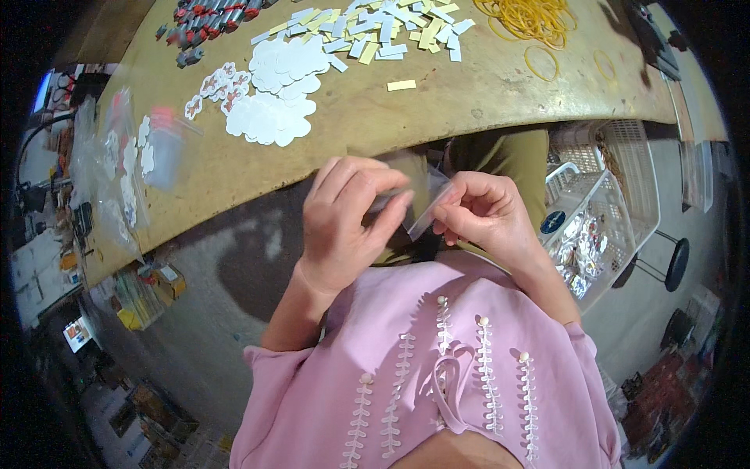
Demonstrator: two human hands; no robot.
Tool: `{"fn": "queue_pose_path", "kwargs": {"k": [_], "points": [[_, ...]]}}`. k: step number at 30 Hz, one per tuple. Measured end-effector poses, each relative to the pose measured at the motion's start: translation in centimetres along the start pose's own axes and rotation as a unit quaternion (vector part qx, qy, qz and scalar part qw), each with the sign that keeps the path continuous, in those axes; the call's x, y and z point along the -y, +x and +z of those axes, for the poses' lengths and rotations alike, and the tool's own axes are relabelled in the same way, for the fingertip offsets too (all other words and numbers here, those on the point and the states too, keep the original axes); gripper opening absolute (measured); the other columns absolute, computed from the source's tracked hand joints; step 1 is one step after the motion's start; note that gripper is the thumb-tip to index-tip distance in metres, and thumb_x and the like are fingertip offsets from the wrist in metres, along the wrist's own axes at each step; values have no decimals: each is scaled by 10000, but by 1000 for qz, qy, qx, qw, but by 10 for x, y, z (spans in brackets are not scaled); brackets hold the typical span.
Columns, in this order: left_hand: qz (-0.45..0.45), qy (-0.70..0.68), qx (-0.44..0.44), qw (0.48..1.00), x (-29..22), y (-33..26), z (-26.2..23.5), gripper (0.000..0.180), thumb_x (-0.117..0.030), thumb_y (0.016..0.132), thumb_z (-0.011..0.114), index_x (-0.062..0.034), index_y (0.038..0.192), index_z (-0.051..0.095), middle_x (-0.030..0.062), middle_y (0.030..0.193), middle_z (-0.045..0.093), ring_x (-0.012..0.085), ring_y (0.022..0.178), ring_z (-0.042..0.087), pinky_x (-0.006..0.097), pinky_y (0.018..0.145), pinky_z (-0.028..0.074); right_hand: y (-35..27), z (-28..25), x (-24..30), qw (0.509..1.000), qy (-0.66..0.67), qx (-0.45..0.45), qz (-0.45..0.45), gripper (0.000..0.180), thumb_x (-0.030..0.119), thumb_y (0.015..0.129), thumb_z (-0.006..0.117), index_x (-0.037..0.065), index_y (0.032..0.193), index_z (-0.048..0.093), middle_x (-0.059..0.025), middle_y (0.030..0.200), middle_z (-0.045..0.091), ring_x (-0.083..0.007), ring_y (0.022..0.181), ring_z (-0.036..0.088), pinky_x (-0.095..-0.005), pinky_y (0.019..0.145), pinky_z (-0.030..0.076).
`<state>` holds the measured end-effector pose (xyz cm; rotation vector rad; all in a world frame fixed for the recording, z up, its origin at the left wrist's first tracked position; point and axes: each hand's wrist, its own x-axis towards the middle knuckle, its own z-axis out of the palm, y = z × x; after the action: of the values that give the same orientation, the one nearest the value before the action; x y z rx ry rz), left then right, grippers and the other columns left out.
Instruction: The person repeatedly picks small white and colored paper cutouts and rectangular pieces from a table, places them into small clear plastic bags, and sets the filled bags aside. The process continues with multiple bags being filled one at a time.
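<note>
Above my lap, just off the table's near edge, I hold a small clear plastic bag. The thumb and fingers of my right hand are pinched on its right side. My left hand is curled at the bag's other side, thumb and fingertips drawn together on the film; motion smears these fingertips a little. What the bag contains, if anything, I cannot make out. Nearest on the table lie stacked white cloud-shaped cards and a single pale yellow strip.
Small printed cut-outs lie beside the cards. Behind are piled yellow and white strips, yellow rubber bands and red-and-grey parts. Plastic bags rest at the table's left end. White plastic baskets stand at my right.
</note>
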<state>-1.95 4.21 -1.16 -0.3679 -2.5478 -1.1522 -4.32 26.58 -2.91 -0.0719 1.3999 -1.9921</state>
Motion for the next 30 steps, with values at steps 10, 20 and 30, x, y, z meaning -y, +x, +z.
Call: {"fn": "queue_pose_path", "kwargs": {"k": [10,20,30], "points": [[-161,-202,88,962,-18,-3,15,98,-20,915,810,-9,1000,762,100,885,775,166,745,765,301,669,603,0,3,-5,996,38,-57,-50,154,95,1029,752,37,900,691,34,778,678,-25,665,599,-203,580,496],[-103,-44,22,993,-13,-6,25,173,-10,828,760,-98,961,695,76,731,670,279,645,695,406,582,554,-2,6,-5,997,-16,-82,3,233,87,1025,683,69,809,597,39,722,625,-32,614,583,-218,522,462],[87,6,105,991,-2,-15,3,153,-108,816,851,-73,882,718,56,811,655,258,716,645,385,621,532,-2,17,6,963,-121,-191,-146,34,29,974,660,11,970,689,-97,880,700,-134,657,640,-259,567,516]]}}
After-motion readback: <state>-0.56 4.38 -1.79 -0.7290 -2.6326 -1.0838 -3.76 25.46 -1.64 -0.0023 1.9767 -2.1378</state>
